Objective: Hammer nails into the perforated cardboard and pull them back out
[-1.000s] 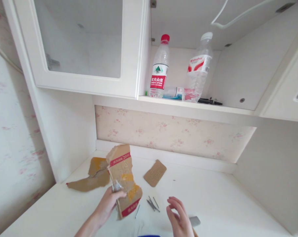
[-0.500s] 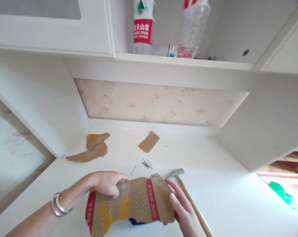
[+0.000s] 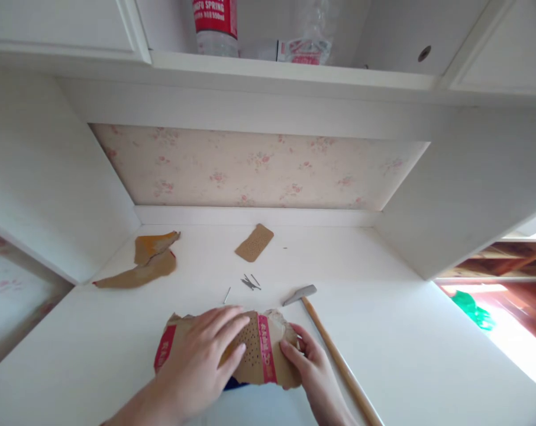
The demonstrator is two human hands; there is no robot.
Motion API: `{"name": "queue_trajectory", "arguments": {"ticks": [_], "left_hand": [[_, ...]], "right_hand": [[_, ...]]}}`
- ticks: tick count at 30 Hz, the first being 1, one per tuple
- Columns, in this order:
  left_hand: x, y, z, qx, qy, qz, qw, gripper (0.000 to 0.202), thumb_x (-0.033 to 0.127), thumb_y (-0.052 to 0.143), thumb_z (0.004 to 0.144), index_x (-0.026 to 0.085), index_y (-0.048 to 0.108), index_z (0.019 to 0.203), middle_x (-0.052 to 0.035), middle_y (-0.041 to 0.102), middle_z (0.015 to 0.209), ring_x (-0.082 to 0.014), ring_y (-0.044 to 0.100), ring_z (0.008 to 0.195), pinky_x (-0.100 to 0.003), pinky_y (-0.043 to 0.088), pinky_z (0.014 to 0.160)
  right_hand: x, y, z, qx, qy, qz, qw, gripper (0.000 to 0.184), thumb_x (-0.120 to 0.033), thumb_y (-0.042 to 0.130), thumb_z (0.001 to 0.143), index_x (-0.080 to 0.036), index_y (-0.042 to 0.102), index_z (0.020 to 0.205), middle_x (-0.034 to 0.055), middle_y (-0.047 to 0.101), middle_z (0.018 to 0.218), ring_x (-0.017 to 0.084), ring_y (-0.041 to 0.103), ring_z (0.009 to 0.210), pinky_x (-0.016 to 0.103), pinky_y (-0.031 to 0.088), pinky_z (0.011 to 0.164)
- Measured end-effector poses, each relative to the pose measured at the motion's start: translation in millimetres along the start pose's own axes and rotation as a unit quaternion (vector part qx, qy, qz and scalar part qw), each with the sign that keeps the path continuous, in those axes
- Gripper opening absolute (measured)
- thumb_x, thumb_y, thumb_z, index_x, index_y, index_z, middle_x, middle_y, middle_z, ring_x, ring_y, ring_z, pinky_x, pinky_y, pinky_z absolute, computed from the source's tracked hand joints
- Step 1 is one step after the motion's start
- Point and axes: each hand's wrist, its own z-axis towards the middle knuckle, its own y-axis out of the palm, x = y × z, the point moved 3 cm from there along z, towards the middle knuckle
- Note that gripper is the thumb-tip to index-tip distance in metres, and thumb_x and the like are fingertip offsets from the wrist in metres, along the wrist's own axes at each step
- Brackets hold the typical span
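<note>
A torn piece of cardboard (image 3: 268,349) with red printed bands and a patch of small punched holes lies low in the middle of the view. Across its left half rests my left hand (image 3: 201,358), palm down with the fingers stretched out. My right hand (image 3: 315,367) pinches the cardboard's right edge between thumb and fingers. A dark blue thing (image 3: 235,384) peeks out beneath the lower edge, mostly hidden. Just right of my right hand lies a hammer (image 3: 334,349) with a wooden handle. Beyond the cardboard are several loose nails (image 3: 251,283) and a single nail (image 3: 227,295).
Torn cardboard scraps (image 3: 155,269) lie at the back left of the white desk (image 3: 396,331). A small holed cardboard piece (image 3: 254,242) is near the back edge. Overhead, a shelf (image 3: 294,71) holds plastic bottles (image 3: 215,26). Side panels flank the desk.
My left hand has gone from gripping the cardboard's upper left edge to lying flat over it. My right hand now pinches the right edge. The view has tilted down and shifted right.
</note>
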Motion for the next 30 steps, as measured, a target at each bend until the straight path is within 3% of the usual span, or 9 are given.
{"name": "queue_trajectory", "arguments": {"ticks": [3, 7, 10, 13, 15, 21, 24, 27, 30], "left_hand": [[23, 5.4, -15, 0.066, 0.086, 0.074, 0.991, 0.043, 0.035, 0.060, 0.091, 0.025, 0.060, 0.132, -0.0026, 0.062, 0.138, -0.0211, 0.059, 0.122, -0.031, 0.045, 0.107], [27, 10.0, -25, 0.128, 0.139, 0.133, 0.973, 0.037, 0.033, 0.062, 0.088, 0.022, 0.067, 0.123, -0.0037, 0.066, 0.132, -0.0217, 0.059, 0.122, -0.035, 0.027, 0.120], [27, 11.0, -26, 0.145, 0.163, 0.149, 0.964, 0.034, 0.036, 0.061, 0.089, 0.022, 0.070, 0.119, -0.0035, 0.070, 0.126, -0.0215, 0.062, 0.117, -0.036, 0.023, 0.121], [31, 15.1, -27, 0.146, 0.148, 0.130, 0.969, 0.027, 0.036, 0.059, 0.091, 0.023, 0.073, 0.111, -0.0005, 0.074, 0.118, -0.0188, 0.066, 0.110, -0.031, 0.028, 0.118], [33, 20.0, -29, 0.150, 0.126, 0.107, 0.975, 0.024, 0.031, 0.057, 0.093, 0.024, 0.073, 0.108, 0.0014, 0.075, 0.115, -0.0169, 0.068, 0.106, -0.028, 0.028, 0.117], [37, 28.2, -33, 0.143, 0.087, 0.061, 0.984, 0.026, 0.025, 0.055, 0.094, 0.024, 0.071, 0.114, 0.0018, 0.073, 0.121, -0.0166, 0.066, 0.110, -0.027, 0.037, 0.110], [36, 23.9, -35, 0.141, 0.080, 0.062, 0.985, 0.027, 0.026, 0.055, 0.094, 0.024, 0.071, 0.116, 0.0010, 0.072, 0.123, -0.0167, 0.065, 0.111, -0.028, 0.034, 0.113], [34, 17.8, -37, 0.146, 0.073, 0.069, 0.984, 0.028, 0.028, 0.054, 0.096, 0.024, 0.070, 0.118, -0.0001, 0.071, 0.126, -0.0171, 0.064, 0.114, -0.031, 0.025, 0.118], [34, 14.2, -37, 0.150, 0.064, 0.071, 0.984, 0.029, 0.032, 0.054, 0.096, 0.023, 0.070, 0.118, -0.0014, 0.071, 0.126, -0.0185, 0.063, 0.114, -0.033, 0.023, 0.120]], "right_hand": [[-1, 3, 0, -0.019, -0.010, -0.001, 1.000, 0.048, -0.043, 0.079, 0.076, -0.019, 0.065, 0.115, 0.0034, 0.075, 0.094, 0.021, 0.067, 0.082, 0.028, 0.055, 0.070], [-5, 10, 2, -0.025, -0.038, -0.014, 0.999, 0.042, -0.043, 0.078, 0.077, -0.020, 0.067, 0.110, 0.0024, 0.074, 0.096, 0.021, 0.065, 0.090, 0.027, 0.054, 0.076], [-1, 16, 5, -0.035, -0.029, -0.019, 0.999, 0.045, -0.049, 0.077, 0.077, -0.020, 0.066, 0.109, 0.0019, 0.072, 0.085, 0.018, 0.065, 0.074, 0.023, 0.053, 0.057], [6, 19, 8, -0.019, -0.010, -0.038, 0.999, 0.054, -0.055, 0.076, 0.073, -0.019, 0.062, 0.110, -0.0002, 0.068, 0.075, 0.014, 0.058, 0.051, 0.018, 0.038, 0.032], [8, 20, 8, -0.013, -0.002, -0.049, 0.999, 0.053, -0.055, 0.076, 0.074, -0.019, 0.060, 0.110, -0.0021, 0.066, 0.071, 0.012, 0.054, 0.046, 0.016, 0.033, 0.028], [-1, 23, 1, -0.023, -0.007, -0.049, 0.999, 0.038, -0.047, 0.074, 0.079, -0.019, 0.063, 0.101, -0.0036, 0.063, 0.067, 0.011, 0.054, 0.047, 0.016, 0.035, 0.032], [-6, 21, -3, -0.028, -0.008, -0.044, 0.999, 0.031, -0.046, 0.073, 0.081, -0.019, 0.066, 0.095, -0.0029, 0.063, 0.067, 0.012, 0.054, 0.049, 0.018, 0.037, 0.035], [-10, 12, -5, -0.023, -0.009, -0.003, 1.000, 0.032, -0.045, 0.074, 0.082, -0.020, 0.068, 0.102, -0.0001, 0.070, 0.081, 0.017, 0.065, 0.070, 0.022, 0.053, 0.056], [-11, 5, -2, -0.014, -0.007, 0.007, 1.000, 0.031, -0.043, 0.074, 0.083, -0.022, 0.069, 0.105, -0.0002, 0.072, 0.089, 0.019, 0.066, 0.079, 0.024, 0.055, 0.068]]}}
